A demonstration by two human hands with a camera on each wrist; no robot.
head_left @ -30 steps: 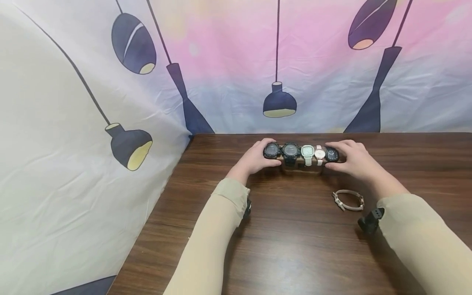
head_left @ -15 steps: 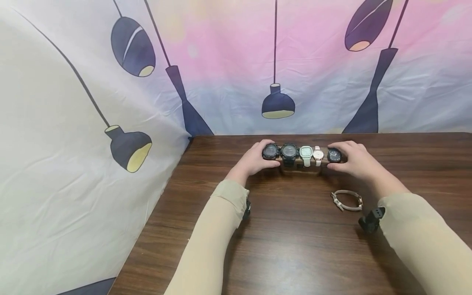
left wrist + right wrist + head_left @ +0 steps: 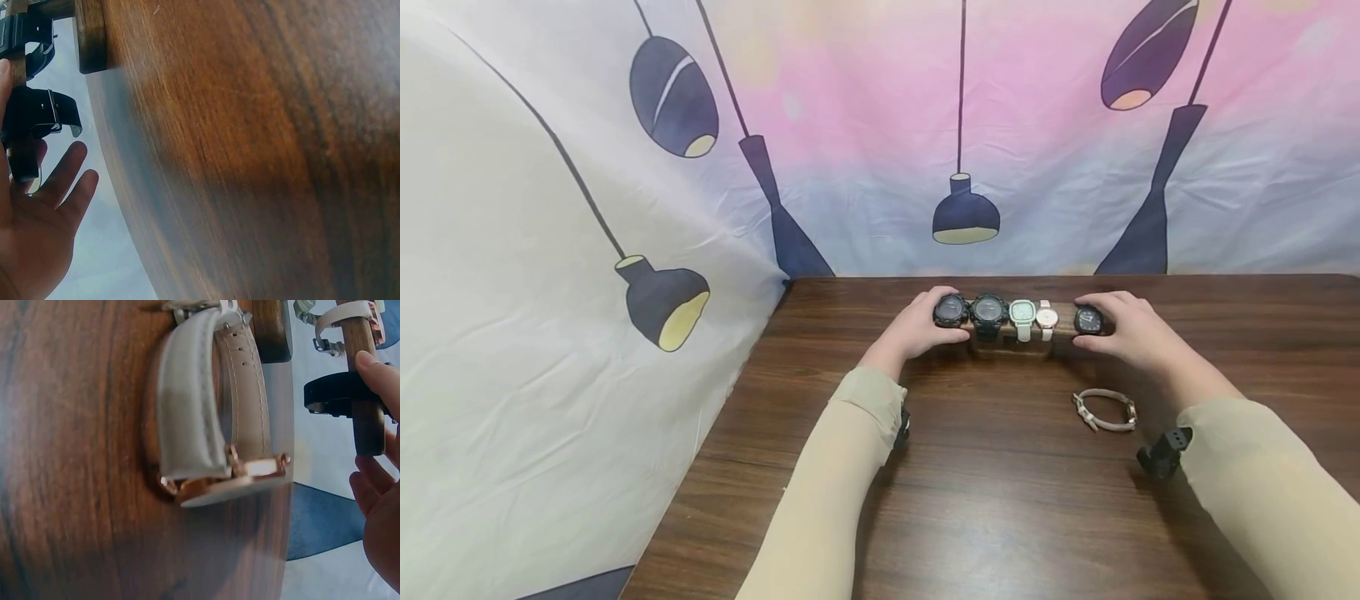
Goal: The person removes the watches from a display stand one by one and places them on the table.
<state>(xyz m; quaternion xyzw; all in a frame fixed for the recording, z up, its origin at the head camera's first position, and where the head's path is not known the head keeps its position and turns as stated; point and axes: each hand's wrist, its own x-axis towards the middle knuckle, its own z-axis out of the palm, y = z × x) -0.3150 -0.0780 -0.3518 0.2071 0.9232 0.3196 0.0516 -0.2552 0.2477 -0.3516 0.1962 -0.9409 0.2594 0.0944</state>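
Note:
A wooden watch stand (image 3: 1011,345) bears a row of wristwatches on its crossbar. My left hand (image 3: 917,325) grips the bar's left end around a black round watch (image 3: 951,309); another black watch (image 3: 989,308) sits beside it. In the left wrist view, the thumb lies against the bar (image 3: 22,150) and fingers extend behind it. My right hand (image 3: 1123,329) pinches a black square watch (image 3: 1088,319) near the right end, thumb in front, fingers behind. A mint-green watch (image 3: 1022,312) and a white-strapped watch (image 3: 1047,318) are in between. Bare bar (image 3: 358,336) shows left of the black square watch.
A watch with a pale strap (image 3: 1105,409) lies buckled in a loop on the brown wooden table (image 3: 1000,500), near the right wrist. Behind the stand is the table's back edge, and a lamp-print cloth (image 3: 880,167) hangs beyond it.
My right hand has moved to the right with the black square watch, widening the gap to the white-strapped watch. The left hand stays at the stand's left end.

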